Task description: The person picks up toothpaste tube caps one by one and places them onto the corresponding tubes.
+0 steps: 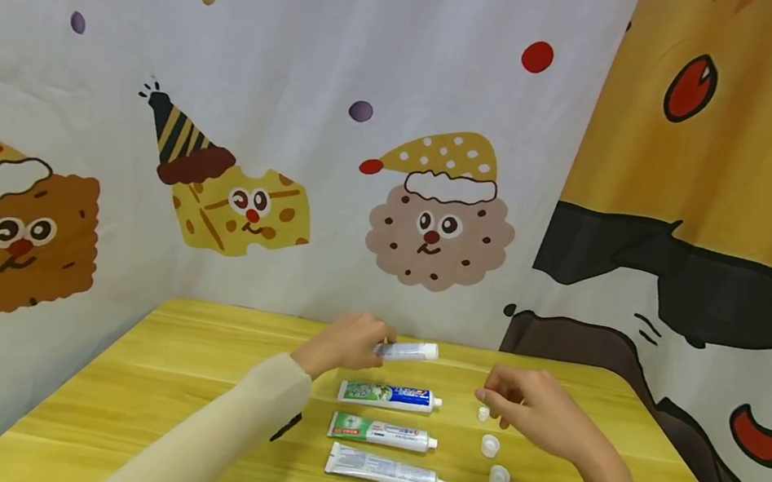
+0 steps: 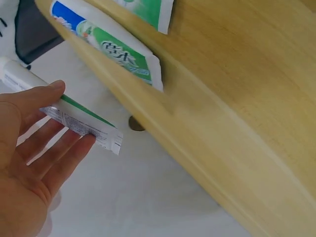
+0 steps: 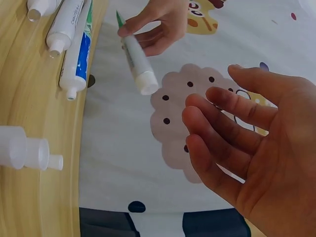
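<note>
My left hand (image 1: 355,341) grips a toothpaste tube (image 1: 409,350) above the far side of the table, its white cap pointing right. In the left wrist view, thumb and fingers pinch this tube (image 2: 86,118) along its printed side, near a green stripe. My right hand (image 1: 543,411) hovers to the right with loosely bent fingers; the right wrist view shows the palm (image 3: 271,143) holding nothing. Just below its fingertips stands a small white cap (image 1: 483,414). Nearer me are a middle-sized cap (image 1: 490,446) and a larger cap (image 1: 499,478).
Three uncapped tubes lie in a column, nozzles to the right: a blue-green tube (image 1: 386,395), a green-and-white tube (image 1: 383,432) and a mostly white tube (image 1: 385,469). The yellow wood-grain table (image 1: 188,386) ends at a printed curtain (image 1: 321,281) behind.
</note>
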{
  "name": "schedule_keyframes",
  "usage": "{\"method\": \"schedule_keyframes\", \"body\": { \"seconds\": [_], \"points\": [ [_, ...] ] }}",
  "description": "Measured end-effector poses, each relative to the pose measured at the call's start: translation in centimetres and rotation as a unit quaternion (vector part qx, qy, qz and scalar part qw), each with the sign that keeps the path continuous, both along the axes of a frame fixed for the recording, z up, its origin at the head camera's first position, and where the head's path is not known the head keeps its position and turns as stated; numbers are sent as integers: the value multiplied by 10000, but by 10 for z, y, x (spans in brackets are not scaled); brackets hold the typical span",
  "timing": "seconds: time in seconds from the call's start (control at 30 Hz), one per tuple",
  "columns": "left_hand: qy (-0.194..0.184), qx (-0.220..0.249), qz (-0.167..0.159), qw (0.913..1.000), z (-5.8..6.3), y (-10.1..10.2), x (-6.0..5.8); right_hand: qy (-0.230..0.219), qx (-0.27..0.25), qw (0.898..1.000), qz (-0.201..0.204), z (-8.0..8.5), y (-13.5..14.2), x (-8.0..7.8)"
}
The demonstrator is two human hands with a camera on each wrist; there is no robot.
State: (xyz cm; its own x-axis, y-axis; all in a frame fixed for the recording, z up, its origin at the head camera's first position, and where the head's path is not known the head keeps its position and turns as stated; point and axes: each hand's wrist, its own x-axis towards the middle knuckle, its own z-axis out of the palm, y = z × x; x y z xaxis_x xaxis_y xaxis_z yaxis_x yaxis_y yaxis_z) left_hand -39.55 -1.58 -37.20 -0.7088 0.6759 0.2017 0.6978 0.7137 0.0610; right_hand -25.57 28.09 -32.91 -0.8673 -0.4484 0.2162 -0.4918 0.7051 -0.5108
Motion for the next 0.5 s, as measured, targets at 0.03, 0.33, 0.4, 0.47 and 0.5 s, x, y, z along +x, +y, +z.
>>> {"method": "schedule_keyframes", "body": {
  "seconds": [0.03, 0.33, 0.4, 0.47, 0.5],
  "points": [
    [-38, 1, 18, 10000, -2, 0, -2, -1, -5, 10000, -10, 0, 0, -1],
    [-251, -152, 378, 9989, -15, 4, -10, -61, -13, 10000, -62, -3, 2, -6],
    [-276, -178, 443, 9985, -16, 6, -11, -67, 3, 9999, -76, -5, 3, -7],
    [-230, -276, 477, 9982, -20, 9, -14, -94, 16, 9999, -93, -7, 4, -8],
    [-223, -335, 488, 9980, -21, 10, -15, -112, 20, 9999, -101, -8, 5, -8]
  ]
}}
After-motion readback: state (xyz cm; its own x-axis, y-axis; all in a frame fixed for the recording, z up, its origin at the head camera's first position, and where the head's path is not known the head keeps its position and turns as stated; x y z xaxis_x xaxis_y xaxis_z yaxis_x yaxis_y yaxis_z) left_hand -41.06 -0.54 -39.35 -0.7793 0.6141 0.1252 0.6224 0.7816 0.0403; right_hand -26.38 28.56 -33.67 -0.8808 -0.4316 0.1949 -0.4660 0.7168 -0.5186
